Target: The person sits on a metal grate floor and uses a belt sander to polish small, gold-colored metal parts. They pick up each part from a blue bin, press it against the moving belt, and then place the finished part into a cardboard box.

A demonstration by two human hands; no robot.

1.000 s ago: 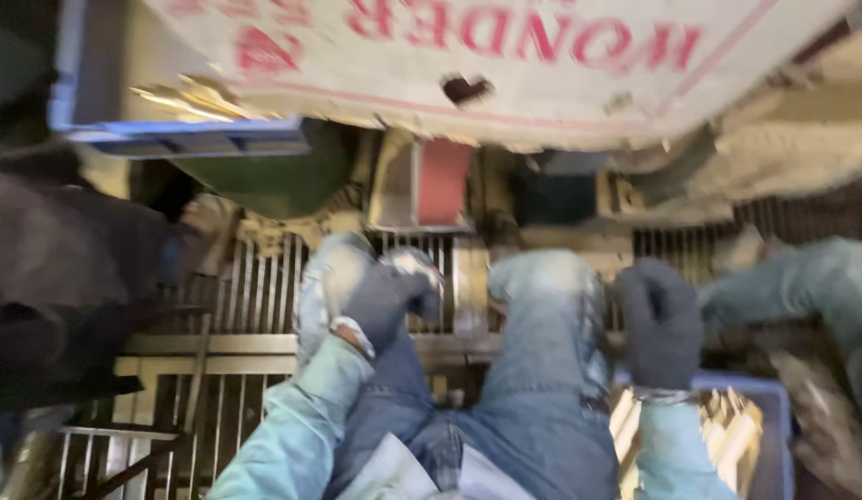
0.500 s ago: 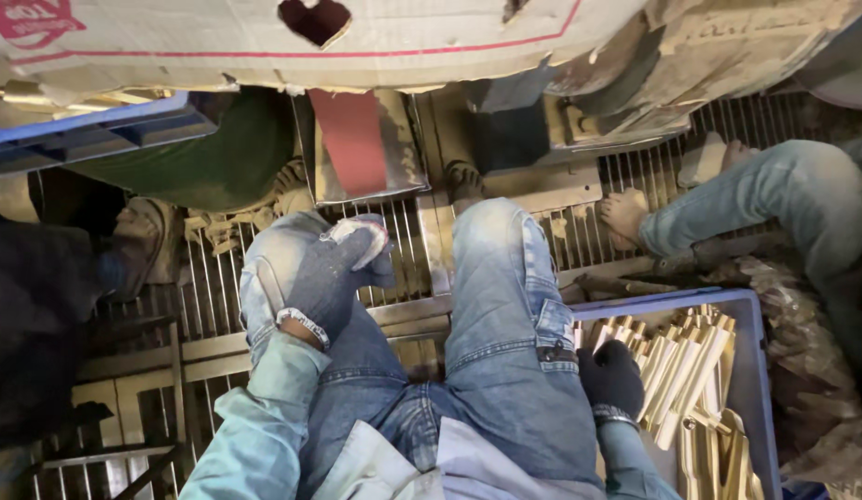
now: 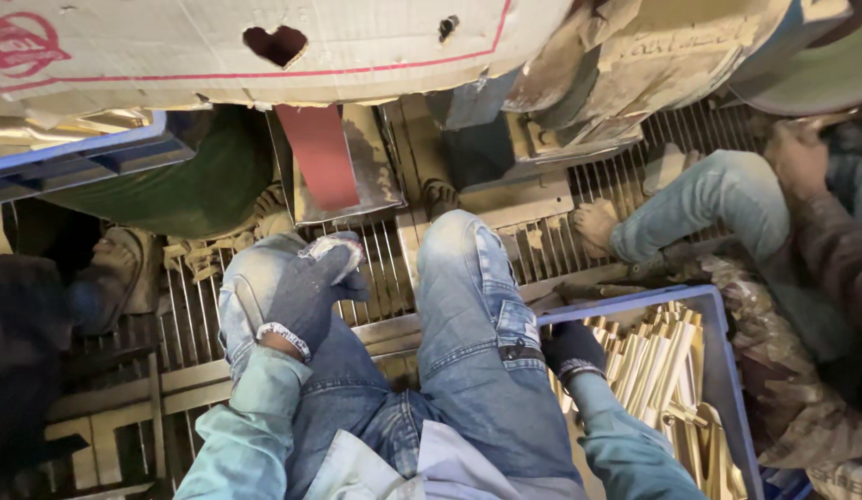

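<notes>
Left hand [image 3: 306, 292], gloved, rests loosely curled on the left knee [image 3: 255, 278], grasping nothing. Right hand [image 3: 572, 350] dips into the blue crate [image 3: 718, 370] at its near-left corner, among brass strips [image 3: 658, 370]; its grip I cannot tell, the thigh blocks it. Cardboard box [image 3: 264, 46] overhangs ahead; another person's leg [image 3: 709, 199] crowds the crate's far edge.

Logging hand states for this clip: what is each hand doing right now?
Left hand: gloved, resting on the left knee, holding nothing.
Right hand: gloved, down in the blue crate; grip cannot be told.
</notes>
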